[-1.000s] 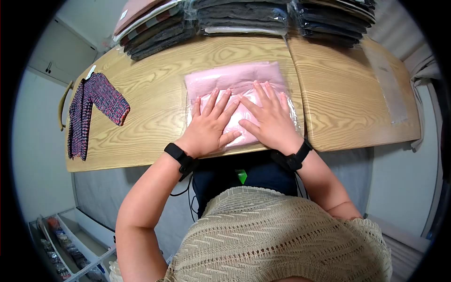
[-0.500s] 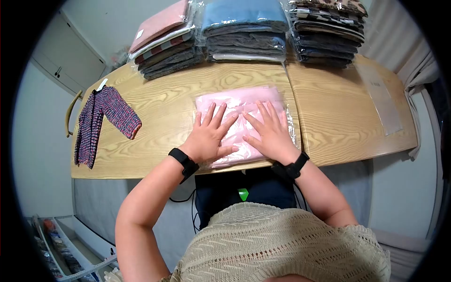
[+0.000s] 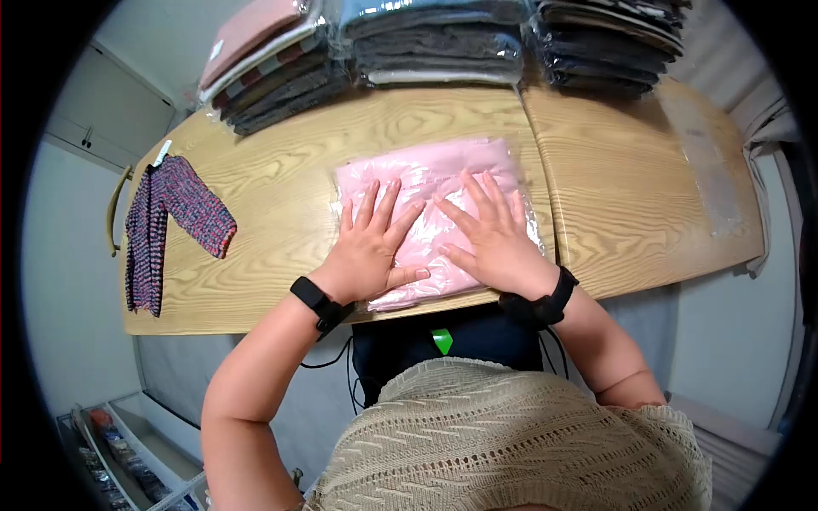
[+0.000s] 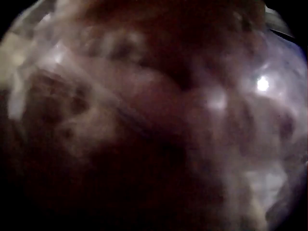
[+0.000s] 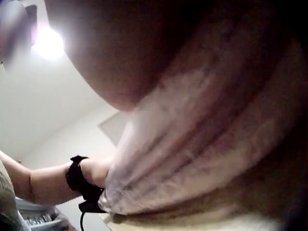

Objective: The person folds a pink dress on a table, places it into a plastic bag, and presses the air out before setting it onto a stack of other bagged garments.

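Note:
A folded pink garment in a clear plastic bag [image 3: 452, 162] lies near the table's front edge. My left hand [image 3: 360, 254] rests palm down on its left part, fingers spread and straight. On its right part my right hand [image 3: 504, 247] presses in the same way, thumb pointing toward the left thumb. Shiny creases run through the plastic between the hands, and a line of small print crosses it above the fingertips. Seen from the right wrist, the soft layers of the bagged garment [image 5: 192, 154] bulge beneath the hand. The left wrist view is dark and blurred.
A multicoloured knit cardigan [image 3: 175, 217] with a white tag lies at the table's left. Stacks of bagged folded clothes [image 3: 439, 51] stand along the back. A flat clear plastic bag [image 3: 709, 175] lies at the right, past a seam in the wooden table [image 3: 613, 196].
The head view has tilted up and back down. Both hands stay spread on the pink package, whose upper part looks flatter, and the line of print on the plastic now shows.

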`<state>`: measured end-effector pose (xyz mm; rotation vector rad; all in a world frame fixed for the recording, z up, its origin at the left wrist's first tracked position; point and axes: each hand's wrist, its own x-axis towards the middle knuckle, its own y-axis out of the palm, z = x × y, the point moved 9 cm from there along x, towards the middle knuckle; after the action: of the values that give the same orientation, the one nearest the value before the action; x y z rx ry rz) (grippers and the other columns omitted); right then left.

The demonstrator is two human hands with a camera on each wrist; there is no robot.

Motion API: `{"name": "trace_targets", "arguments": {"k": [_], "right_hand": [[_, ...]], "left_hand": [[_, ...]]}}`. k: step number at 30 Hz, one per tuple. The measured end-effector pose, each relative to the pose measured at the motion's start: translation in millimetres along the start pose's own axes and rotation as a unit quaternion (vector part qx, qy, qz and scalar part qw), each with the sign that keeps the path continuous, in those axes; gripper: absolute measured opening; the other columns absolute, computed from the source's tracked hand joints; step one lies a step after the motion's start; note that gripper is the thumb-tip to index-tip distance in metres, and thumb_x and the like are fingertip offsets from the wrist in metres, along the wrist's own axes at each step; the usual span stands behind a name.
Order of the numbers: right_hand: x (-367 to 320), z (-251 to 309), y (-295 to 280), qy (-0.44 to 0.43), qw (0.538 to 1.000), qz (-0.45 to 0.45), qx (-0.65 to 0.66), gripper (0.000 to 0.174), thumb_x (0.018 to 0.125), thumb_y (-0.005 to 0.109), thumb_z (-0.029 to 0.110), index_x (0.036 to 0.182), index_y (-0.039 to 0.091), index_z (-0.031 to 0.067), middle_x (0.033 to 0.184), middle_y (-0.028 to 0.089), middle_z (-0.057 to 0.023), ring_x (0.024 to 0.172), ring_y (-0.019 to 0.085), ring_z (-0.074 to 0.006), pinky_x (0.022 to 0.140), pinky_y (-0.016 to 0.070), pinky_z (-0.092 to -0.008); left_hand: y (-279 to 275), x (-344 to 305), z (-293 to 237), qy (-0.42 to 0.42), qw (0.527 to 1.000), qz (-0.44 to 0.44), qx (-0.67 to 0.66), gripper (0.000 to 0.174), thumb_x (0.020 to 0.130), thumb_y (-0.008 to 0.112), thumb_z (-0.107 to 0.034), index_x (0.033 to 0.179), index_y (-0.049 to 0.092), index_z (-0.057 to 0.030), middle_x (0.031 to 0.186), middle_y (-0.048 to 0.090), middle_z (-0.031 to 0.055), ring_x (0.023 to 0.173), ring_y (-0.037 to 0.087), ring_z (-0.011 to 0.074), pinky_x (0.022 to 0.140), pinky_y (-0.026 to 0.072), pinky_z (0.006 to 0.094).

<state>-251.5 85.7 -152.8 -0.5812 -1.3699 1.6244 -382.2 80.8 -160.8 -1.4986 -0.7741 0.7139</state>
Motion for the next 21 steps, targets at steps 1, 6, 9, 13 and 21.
{"name": "trace_targets", "arguments": {"k": [1,6,9,13,21], "right_hand": [[0.1,-1.9,-3.1,-0.005,0.999,0.014,0.037,0.057,0.084,0.053,0.041,0.136,0.038,0.0254,0.145,0.020,-0.0169,0.135,0.015,-0.0364,0.104,0.0128,-0.0593],[-22.9,-1.0,-54.9,-0.017,0.985,-0.153,0.080,0.048,0.073,0.061,0.004,0.120,0.054,0.0128,0.125,0.046,-0.0188,0.122,0.038,-0.0357,0.103,0.0273,-0.0416],[-50.1,16.6,-60.7,0.002,0.983,-0.128,0.128,0.029,0.075,0.060,0.006,0.104,0.063,0.0097,0.111,0.055,-0.0141,0.110,0.048,-0.0326,0.097,0.0334,-0.0431],[-67.7,-4.8,-47.7,0.019,0.984,-0.165,0.068,0.022,0.077,0.059,0.006,0.098,0.065,0.0076,0.110,0.056,-0.0140,0.108,0.049,-0.0315,0.094,0.0369,-0.0410],[-66.6,-36.0,-35.0,0.039,0.943,-0.199,0.263,0.015,0.079,0.058,0.003,0.092,0.065,0.0018,0.108,0.059,-0.0129,0.103,0.052,-0.0309,0.089,0.0417,-0.0361]], "left_hand": [[-1.5,0.0,-0.1,0.002,1.000,-0.010,0.010,0.088,0.075,0.049,-0.067,0.142,0.026,-0.0141,0.146,0.012,0.0241,0.133,0.011,0.0466,0.103,0.0158,0.0602],[0.6,0.1,2.6,-0.009,1.000,0.012,-0.017,0.087,0.076,0.049,-0.066,0.143,0.021,-0.0174,0.148,0.008,0.0223,0.134,0.008,0.0458,0.103,0.0145,0.0610],[-1.3,0.9,9.9,-0.015,0.999,0.024,-0.044,0.079,0.080,0.046,-0.062,0.143,0.023,-0.0212,0.149,0.007,0.0200,0.135,0.006,0.0443,0.103,0.0134,0.0606],[3.2,1.8,25.3,0.015,0.991,0.021,-0.133,0.063,0.086,0.049,-0.042,0.142,0.028,-0.0206,0.150,0.006,0.0163,0.136,0.007,0.0403,0.106,0.0162,0.0521],[-99.3,-57.7,-15.4,0.042,0.966,-0.225,-0.117,0.046,0.076,0.060,0.000,0.121,0.052,-0.0068,0.132,0.044,0.0128,0.123,0.039,0.0332,0.100,0.0350,0.0392]]}}
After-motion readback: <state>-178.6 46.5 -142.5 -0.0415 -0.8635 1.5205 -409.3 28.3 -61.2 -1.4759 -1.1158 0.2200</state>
